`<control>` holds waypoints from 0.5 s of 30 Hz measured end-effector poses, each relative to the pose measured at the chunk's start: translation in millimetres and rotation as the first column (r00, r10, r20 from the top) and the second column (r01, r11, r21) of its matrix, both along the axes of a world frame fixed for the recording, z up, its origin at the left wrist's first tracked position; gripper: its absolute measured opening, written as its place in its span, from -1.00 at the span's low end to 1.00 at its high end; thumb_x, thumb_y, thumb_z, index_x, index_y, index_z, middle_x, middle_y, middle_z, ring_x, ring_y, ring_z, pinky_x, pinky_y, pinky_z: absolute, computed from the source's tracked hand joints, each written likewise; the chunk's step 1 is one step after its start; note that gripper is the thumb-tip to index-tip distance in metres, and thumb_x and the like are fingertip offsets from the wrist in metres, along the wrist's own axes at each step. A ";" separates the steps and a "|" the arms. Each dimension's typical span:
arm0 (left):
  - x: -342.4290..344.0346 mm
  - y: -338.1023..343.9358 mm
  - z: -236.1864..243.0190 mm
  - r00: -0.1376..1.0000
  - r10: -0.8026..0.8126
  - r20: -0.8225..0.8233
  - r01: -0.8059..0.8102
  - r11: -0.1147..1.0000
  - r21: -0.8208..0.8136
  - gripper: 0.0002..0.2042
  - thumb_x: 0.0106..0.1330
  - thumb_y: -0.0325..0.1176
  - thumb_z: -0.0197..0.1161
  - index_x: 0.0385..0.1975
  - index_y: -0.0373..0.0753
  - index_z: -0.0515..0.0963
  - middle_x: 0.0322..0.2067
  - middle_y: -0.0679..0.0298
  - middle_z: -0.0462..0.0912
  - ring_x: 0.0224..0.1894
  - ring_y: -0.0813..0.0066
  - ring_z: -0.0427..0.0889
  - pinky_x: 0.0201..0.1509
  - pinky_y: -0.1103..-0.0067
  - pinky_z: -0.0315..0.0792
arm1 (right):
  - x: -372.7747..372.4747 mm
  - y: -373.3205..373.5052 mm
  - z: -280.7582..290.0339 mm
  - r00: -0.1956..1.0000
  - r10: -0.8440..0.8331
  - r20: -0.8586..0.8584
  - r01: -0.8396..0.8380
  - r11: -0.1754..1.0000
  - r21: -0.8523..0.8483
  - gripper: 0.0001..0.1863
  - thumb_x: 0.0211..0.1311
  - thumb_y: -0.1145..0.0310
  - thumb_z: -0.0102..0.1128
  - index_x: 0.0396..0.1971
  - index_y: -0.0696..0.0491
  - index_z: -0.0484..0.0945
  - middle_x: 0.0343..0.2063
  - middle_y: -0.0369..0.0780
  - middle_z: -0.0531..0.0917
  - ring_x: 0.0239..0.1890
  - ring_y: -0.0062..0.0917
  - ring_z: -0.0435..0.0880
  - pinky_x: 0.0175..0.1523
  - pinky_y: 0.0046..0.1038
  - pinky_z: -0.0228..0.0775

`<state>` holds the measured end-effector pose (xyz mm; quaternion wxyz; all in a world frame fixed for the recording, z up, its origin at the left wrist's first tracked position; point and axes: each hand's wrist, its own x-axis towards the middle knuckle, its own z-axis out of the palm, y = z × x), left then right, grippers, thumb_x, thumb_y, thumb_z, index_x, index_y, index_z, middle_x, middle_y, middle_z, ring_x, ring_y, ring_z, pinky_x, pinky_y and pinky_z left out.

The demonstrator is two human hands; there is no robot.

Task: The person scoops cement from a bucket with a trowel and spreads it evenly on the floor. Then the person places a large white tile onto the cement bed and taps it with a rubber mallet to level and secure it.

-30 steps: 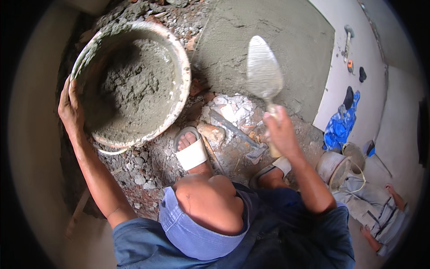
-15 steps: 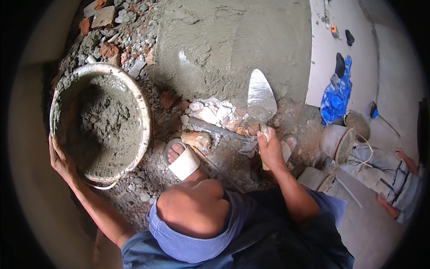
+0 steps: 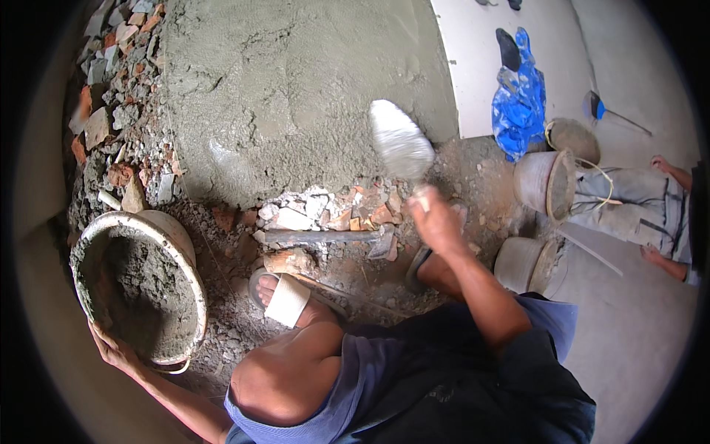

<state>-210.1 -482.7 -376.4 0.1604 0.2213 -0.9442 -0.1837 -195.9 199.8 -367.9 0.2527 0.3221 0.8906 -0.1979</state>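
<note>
"Head view: what is the right hand (image 3: 438,218) doing?"

"It is closed around the handle of a pointed, silvery metal trowel (image 3: 403,140). The blurred blade points up and to the left, over the lower right part of a broad bed of wet grey mortar (image 3: 296,89). I cannot tell whether it touches the surface."

"And the left hand (image 3: 111,349)?"

"Against the lower left side of a round, pale, mortar-smeared bucket (image 3: 194,266). Its fingers are partly hidden, so I cannot tell whether they clamp on it."

"How does the bucket stand?"

"Tilted, its mouth towards the camera, with lumpy grey mix (image 3: 151,288) inside."

"What lies between bucket and trowel?"

"Broken white and reddish rubble (image 3: 292,218), just beside the bed's near edge, and a long, dark grey tool (image 3: 318,237) lying crosswise below it."

"Farther right?"

"A crumpled blue plastic sheet (image 3: 521,100), near two whitish round pails (image 3: 534,181)."
</note>
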 end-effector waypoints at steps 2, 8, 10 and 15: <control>0.7 -4.0 -0.7 1.000 -0.005 0.009 0.005 1.000 -0.015 -0.60 0.51 -0.17 -0.04 0.14 -0.32 0.47 0.06 0.12 0.59 0.07 0.34 0.55 0.17 0.49 0.40 | 1.4 17.5 10.3 1.000 -0.002 -0.012 0.003 0.999 0.039 -0.59 0.38 0.10 0.01 0.04 0.09 0.40 -0.27 -0.08 0.66 -0.32 -0.33 0.69 -0.20 -0.30 0.55; -2.5 -1.5 0.8 1.000 -0.017 -0.015 0.017 0.999 -0.038 -0.59 0.52 -0.15 -0.07 0.15 -0.32 0.47 0.04 0.10 0.60 0.04 0.34 0.57 0.13 0.49 0.43 | -25.4 -78.4 1.0 0.902 0.285 -0.323 -0.350 0.922 -0.165 -0.62 0.26 0.24 0.16 -0.03 0.15 0.40 -0.30 0.04 0.62 -0.55 -0.27 0.67 -0.46 -0.29 0.59; -3.3 0.7 2.1 1.000 -0.026 -0.007 0.026 0.999 -0.029 -0.58 0.52 -0.15 -0.08 0.15 -0.32 0.47 0.03 0.10 0.60 0.02 0.34 0.58 0.12 0.49 0.44 | -36.9 -84.1 -5.7 0.817 0.475 -0.328 -0.522 0.850 -0.069 -0.63 0.34 0.23 0.08 -0.07 0.24 0.37 -0.29 0.00 0.60 -0.58 -0.41 0.64 -0.67 -0.41 0.51; -2.3 -0.5 4.7 0.999 -0.036 0.015 0.036 0.999 0.001 -0.59 0.53 -0.17 -0.08 0.16 -0.32 0.46 -0.01 0.09 0.62 -0.03 0.35 0.60 0.10 0.49 0.45 | -22.3 9.1 0.3 0.995 0.081 -0.063 -0.077 0.995 0.064 -0.64 0.33 0.16 0.06 0.03 0.02 0.42 -0.12 -0.08 0.63 -0.28 -0.33 0.72 -0.16 -0.25 0.59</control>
